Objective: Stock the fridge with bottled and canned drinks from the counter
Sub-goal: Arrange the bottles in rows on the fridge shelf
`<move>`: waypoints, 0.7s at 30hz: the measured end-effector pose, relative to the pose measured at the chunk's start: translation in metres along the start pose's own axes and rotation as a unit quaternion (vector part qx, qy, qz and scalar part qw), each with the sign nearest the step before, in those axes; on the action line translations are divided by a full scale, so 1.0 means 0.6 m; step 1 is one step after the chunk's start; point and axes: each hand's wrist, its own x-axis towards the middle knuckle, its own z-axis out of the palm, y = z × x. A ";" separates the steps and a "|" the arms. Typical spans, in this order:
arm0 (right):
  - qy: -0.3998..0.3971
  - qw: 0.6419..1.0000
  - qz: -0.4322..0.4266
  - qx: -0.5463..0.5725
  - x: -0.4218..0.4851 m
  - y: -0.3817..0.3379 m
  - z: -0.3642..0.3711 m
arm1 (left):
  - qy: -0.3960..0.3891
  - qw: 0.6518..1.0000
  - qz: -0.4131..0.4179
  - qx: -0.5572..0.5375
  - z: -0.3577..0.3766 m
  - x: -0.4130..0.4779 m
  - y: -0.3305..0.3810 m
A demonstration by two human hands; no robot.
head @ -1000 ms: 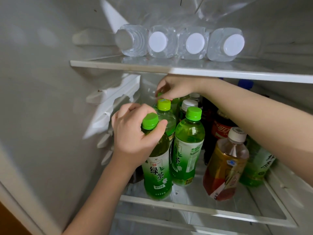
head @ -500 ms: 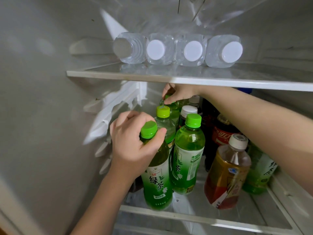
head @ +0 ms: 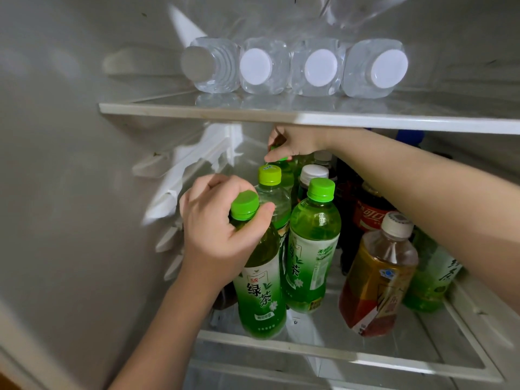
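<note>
left hand (head: pixel 219 229): grasps the neck of the front green tea bottle (head: pixel 259 291) just under its cap, thumb and fingers wrapped round; a high grip probably lets it steer the bottle upright into the tight left column.
right hand (head: pixel 292 144): reaches under the upper shelf (head: pixel 309 119) to the back, fingers curled over the cap of a rear green bottle (head: pixel 285 174); i judge it grasps the top, though the cap is mostly hidden.
front green tea bottle: stands upright on the lower shelf (head: pixel 337 353) near its front edge, touching a second green tea bottle (head: pixel 312 249) on its right.
why two hands: likely the rear one makes room or steadies the row while the front one closes it up.
neighbours: a lime-capped bottle (head: pixel 271 192) sits behind the left hand; a cola bottle (head: pixel 368 218) stands further right; an amber tea bottle (head: pixel 377 277) leans, tilted.
above: water bottles (head: pixel 309 68) lie on their sides, caps outward, so they fit the low space.
change: both hands hold the same bottles as a second ago; no bottle has clearly shifted, only the view wobbles.
</note>
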 end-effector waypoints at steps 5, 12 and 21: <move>0.009 1.000 0.018 -0.018 -0.007 -0.003 0.002 | 0.000 1.000 0.006 -0.007 -0.001 0.001 -0.001; 0.081 0.995 -0.047 -0.021 -0.027 -0.031 -0.010 | 0.001 1.000 0.013 -0.009 0.000 0.000 -0.007; -0.139 0.988 -0.040 0.061 -0.095 -0.078 -0.019 | 0.022 0.999 0.032 -0.010 -0.007 -0.008 -0.013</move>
